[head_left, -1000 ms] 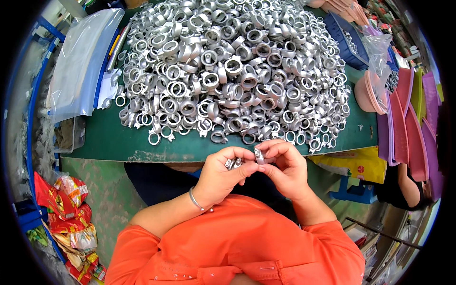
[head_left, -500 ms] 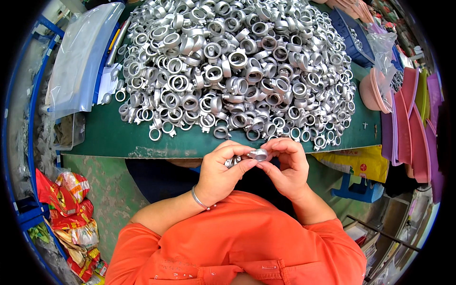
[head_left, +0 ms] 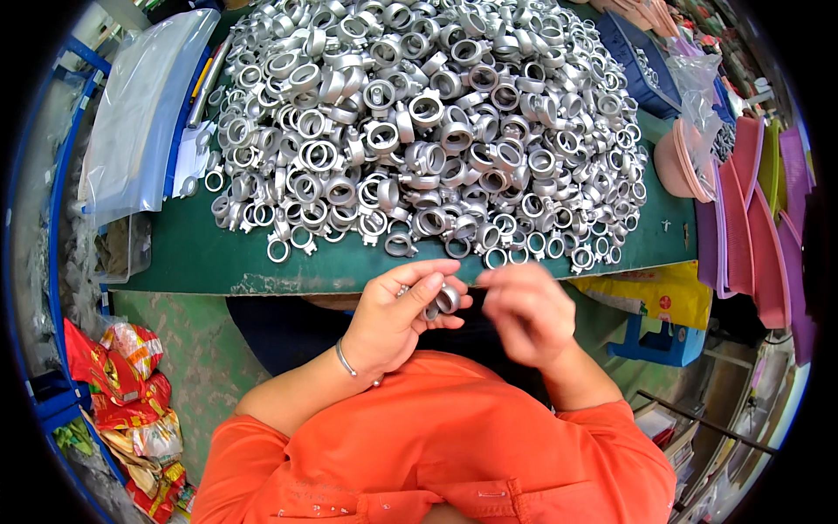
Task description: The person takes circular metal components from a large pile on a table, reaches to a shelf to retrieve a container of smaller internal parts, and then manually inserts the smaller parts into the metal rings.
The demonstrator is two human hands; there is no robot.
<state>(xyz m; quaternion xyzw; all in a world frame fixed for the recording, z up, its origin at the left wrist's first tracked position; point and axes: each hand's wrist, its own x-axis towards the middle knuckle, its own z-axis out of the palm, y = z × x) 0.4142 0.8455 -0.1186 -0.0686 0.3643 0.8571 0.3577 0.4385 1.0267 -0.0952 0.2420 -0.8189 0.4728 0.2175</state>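
A large heap of silver metal ring clamps point(head_left: 419, 131), each with a small lug, covers the green table point(head_left: 188, 253). In front of the table's near edge, my left hand point(head_left: 397, 314) is closed round a metal ring clamp point(head_left: 447, 299), with more metal partly hidden among the fingers. My right hand point(head_left: 530, 313) is a little to the right, apart from that clamp. Motion smears its fingers, so whether they hold anything is unclear.
Clear plastic sheeting point(head_left: 144, 113) lies at the table's left. A blue bin point(head_left: 635, 70) and a pink tub point(head_left: 681, 166) stand at the right, near pink and purple trays point(head_left: 758, 227). A blue stool point(head_left: 659, 343) is below the table, and red packets point(head_left: 131, 375) lie lower left.
My hands have come apart: the right one has drawn away from the clamp and is moving. The left hand has turned and keeps the ring clamp. The whole view has shifted slightly.
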